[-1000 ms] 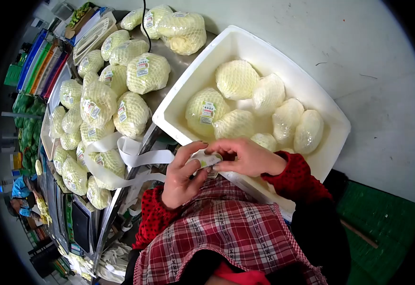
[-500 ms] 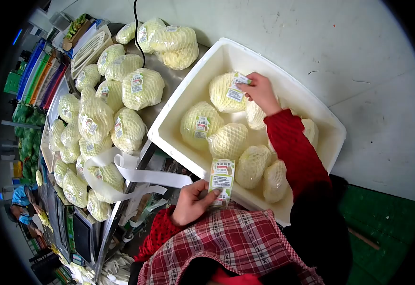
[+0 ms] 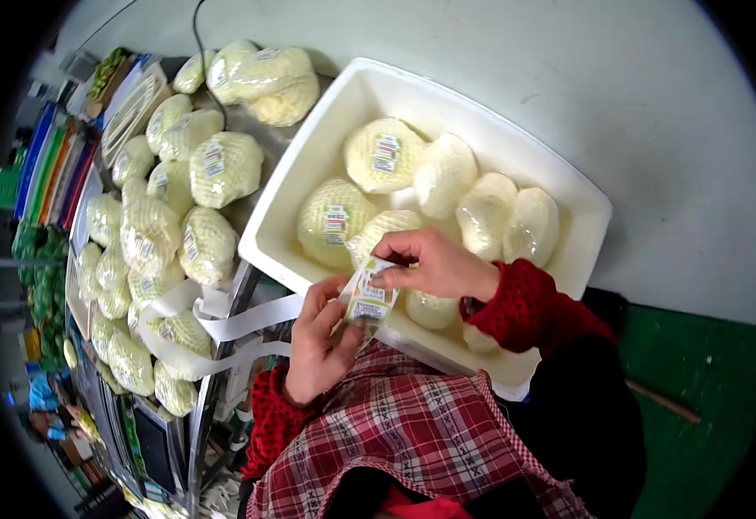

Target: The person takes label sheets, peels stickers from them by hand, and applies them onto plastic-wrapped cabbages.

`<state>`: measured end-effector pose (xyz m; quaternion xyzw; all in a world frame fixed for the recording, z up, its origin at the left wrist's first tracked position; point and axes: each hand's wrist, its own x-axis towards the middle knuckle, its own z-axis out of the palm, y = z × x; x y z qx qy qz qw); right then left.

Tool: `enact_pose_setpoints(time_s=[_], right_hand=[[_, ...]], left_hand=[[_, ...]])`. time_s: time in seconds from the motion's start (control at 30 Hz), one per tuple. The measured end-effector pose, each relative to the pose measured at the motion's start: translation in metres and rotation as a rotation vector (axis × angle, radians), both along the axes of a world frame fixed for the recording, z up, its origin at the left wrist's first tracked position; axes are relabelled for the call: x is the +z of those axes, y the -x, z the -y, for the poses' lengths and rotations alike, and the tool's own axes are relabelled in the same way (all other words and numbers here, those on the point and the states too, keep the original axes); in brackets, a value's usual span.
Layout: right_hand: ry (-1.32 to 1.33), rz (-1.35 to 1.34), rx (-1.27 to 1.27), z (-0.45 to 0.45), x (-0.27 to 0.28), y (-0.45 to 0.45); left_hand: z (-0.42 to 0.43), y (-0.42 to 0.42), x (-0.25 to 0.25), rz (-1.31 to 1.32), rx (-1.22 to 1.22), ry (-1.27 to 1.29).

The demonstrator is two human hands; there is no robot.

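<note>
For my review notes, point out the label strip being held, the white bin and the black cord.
Label strip (image 3: 366,304): head view, on the printed part below the right fingers.
White bin (image 3: 473,102): head view, on its far rim.
Black cord (image 3: 199,41): head view, on its upper stretch.

Bench (image 3: 276,151), metal, one; on it, pale rounded produce (image 3: 226,169), foam-netted, film-wrapped, several labelled, closely grouped

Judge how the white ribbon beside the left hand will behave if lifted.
Likely floppy: the white ribbon bends and loops across the netted bundles. Probably light for its length, since it looks thin. Its smooth-looking face may slide easily over the netting.
</note>
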<state>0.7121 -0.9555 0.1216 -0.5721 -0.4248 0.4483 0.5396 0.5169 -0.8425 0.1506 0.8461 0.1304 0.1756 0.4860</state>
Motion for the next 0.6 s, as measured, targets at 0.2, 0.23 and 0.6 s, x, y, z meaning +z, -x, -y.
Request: enact_pose_setpoints(time_s=[0.2,0.23,0.6], right_hand=[[-0.086,0.335,-0.2,0.052,0.003,0.015],[-0.004,0.306,-0.218,0.059,0.002,0.003],[0.339,0.588,-0.534,0.029,-0.126,-0.167]], left_hand=[[0.025,-0.013,-0.013,-0.198,-0.089,0.37],[0.029,-0.011,-0.016,-0.34,-0.065,0.406],[0.031,-0.002,-0.017,-0.346,-0.068,0.553]])
